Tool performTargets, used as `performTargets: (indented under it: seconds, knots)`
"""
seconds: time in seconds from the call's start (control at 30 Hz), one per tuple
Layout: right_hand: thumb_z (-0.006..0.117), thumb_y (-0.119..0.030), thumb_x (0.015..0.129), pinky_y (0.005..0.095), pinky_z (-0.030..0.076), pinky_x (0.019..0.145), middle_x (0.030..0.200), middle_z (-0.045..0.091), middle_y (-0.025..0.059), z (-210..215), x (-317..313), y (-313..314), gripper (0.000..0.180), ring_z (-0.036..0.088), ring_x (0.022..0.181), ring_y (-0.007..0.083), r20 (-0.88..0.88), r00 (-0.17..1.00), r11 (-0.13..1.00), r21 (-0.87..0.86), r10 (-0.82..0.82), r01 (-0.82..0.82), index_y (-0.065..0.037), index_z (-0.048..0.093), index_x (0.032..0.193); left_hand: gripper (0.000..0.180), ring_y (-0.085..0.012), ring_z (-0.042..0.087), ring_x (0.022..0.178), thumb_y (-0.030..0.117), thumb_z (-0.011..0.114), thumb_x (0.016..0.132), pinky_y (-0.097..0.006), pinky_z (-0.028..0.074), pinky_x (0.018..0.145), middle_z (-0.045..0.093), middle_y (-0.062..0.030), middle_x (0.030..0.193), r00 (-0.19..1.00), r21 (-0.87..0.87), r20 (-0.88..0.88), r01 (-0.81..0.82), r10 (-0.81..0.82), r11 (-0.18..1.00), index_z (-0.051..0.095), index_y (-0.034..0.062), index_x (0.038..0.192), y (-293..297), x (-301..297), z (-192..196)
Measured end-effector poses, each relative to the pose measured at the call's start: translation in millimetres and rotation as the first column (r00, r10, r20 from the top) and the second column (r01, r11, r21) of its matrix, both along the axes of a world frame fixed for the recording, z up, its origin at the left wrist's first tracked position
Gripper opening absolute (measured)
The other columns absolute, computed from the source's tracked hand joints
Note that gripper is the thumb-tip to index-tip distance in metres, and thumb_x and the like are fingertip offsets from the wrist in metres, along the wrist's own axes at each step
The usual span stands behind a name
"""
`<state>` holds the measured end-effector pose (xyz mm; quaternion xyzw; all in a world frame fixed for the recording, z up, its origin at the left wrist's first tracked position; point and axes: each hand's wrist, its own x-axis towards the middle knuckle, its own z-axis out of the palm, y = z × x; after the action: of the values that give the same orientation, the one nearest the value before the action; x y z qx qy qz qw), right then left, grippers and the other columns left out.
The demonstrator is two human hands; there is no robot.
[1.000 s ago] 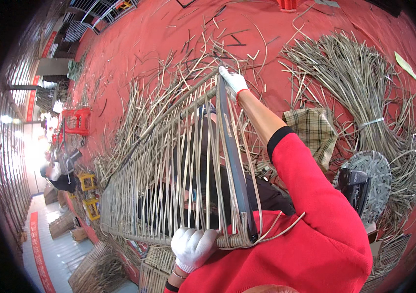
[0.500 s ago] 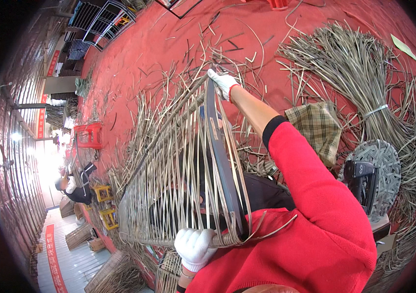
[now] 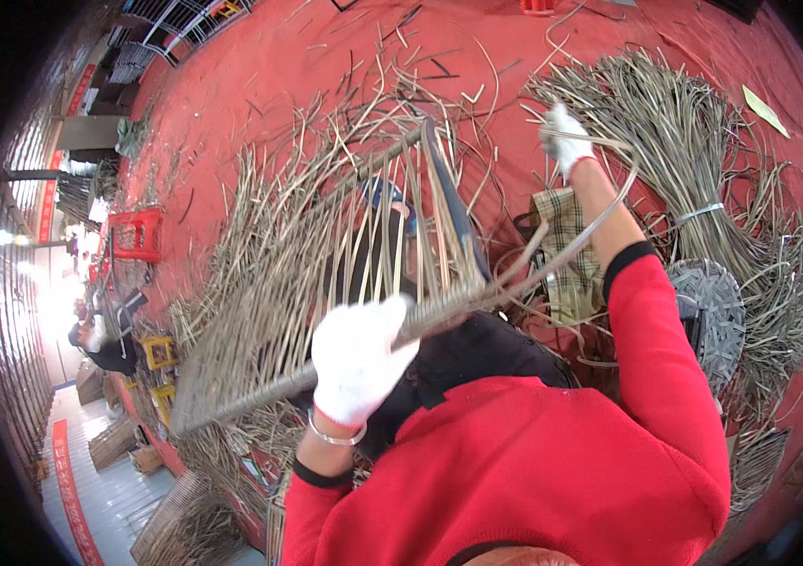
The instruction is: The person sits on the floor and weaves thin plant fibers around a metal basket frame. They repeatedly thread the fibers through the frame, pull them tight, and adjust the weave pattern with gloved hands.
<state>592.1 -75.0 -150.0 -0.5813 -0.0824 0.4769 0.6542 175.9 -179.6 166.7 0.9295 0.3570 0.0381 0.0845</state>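
Note:
Tilted in front of me is a dark frame strung with many greyish-brown wicker strips [image 3: 279, 302], its near rail wrapped in strip. My left hand [image 3: 359, 363], in a white glove, is closed round that near rail. Far out to the right, my right hand [image 3: 567, 139], gloved in white and a little blurred, has its fingers closed on a long wicker strand [image 3: 567, 253]. The strand curves from the frame's near right corner up to this hand. Behind the strips, dark clothing and a blue item show in part.
A large tied bundle of wicker strips [image 3: 675, 141] lies on the red floor at the right, above a round woven grey seat [image 3: 708, 321]. A plaid cloth [image 3: 560, 212] lies beside my right arm. Loose strips litter the floor; red [image 3: 135, 236] and yellow stools [image 3: 159, 353] and another person [image 3: 114, 335] are at left.
My right hand has left the frame's far corner and moved right, now with the strand. The frame has tilted and shifted, with my left hand still on its near rail.

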Motion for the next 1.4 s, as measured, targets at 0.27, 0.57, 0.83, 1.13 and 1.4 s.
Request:
performTargets:
  seconds: [0.27, 0.57, 0.83, 1.13, 1.4]
  knots:
    - [0.051, -0.017, 0.108, 0.0289, 0.048, 0.09, 0.119, 0.067, 0.0066, 171.7, -33.7, -181.1, 0.031, 0.059, 0.1, 0.0098, 0.428, 0.895, 0.952, 0.305, -0.126, -0.012, -0.002, 0.064, 0.132, 0.037, -0.0356, 0.068, 0.081, 0.03, 0.078, 0.078, -0.046, 0.053, 0.072, 0.069, -0.0119, 0.085, 0.999, -0.023, -0.003, 0.034, -0.034, 0.999, 0.069, 0.0131, 0.109, 42.3, 7.7, -22.6]
    - [0.075, -0.02, 0.085, 0.0415, 0.055, 0.088, 0.112, 0.072, 0.0103, 274.5, -137.0, -185.5, 0.031, 0.07, 0.097, 0.0298, 0.944, -0.187, 0.627, -0.322, 0.274, -0.709, -0.008, 0.073, 0.114, 0.042, -0.0326, 0.068, 0.079, 0.025, 0.082, 0.077, -0.044, 0.052, 0.071, 0.068, -0.0087, 0.085, 0.99, 0.065, 0.09, 0.099, -0.104, 0.993, 0.064, 0.0136, 0.113, 33.5, 7.9, -50.2]
    - [0.053, -0.03, 0.106, 0.0515, 0.053, 0.09, 0.098, 0.073, 0.0149, 288.6, -164.1, -109.1, 0.037, 0.068, 0.102, 0.0381, 0.75, 0.225, -0.109, 0.367, 0.622, -0.924, -0.007, 0.065, 0.079, 0.032, -0.0297, 0.069, 0.077, 0.024, 0.078, 0.081, -0.044, 0.052, 0.066, 0.065, -0.007, 0.077, 0.979, 0.047, 0.164, 0.112, -0.118, 0.993, 0.058, 0.0135, 0.105, 24.2, -2.0, -46.7]
    - [0.066, -0.002, 0.074, 0.0462, 0.043, 0.06, 0.058, 0.045, 0.0083, 290.9, -161.4, -118.5, 0.022, 0.051, 0.057, 0.0353, 0.856, -0.023, -0.326, 0.172, 0.516, -0.93, -0.006, 0.048, 0.062, 0.045, -0.0266, 0.069, 0.087, 0.028, 0.081, 0.079, -0.04, 0.052, 0.078, 0.066, -0.0044, 0.087, 0.987, -0.14, -0.081, 0.125, -0.137, 0.982, 0.059, 0.0147, 0.116, 6.8, -15.7, -25.5]
    - [0.068, -0.003, 0.074, 0.0445, 0.04, 0.055, 0.057, 0.043, 0.0066, 302.7, -156.2, -122.3, 0.026, 0.048, 0.052, 0.0329, 0.879, -0.049, -0.369, 0.148, 0.474, -0.918, -0.008, 0.046, 0.061, 0.04, -0.0257, 0.069, 0.081, 0.027, 0.079, 0.081, -0.04, 0.052, 0.075, 0.065, -0.0037, 0.079, 0.987, -0.103, -0.038, 0.153, -0.158, 0.983, 0.058, 0.0142, 0.113, 6.7, -15.3, -25.2]
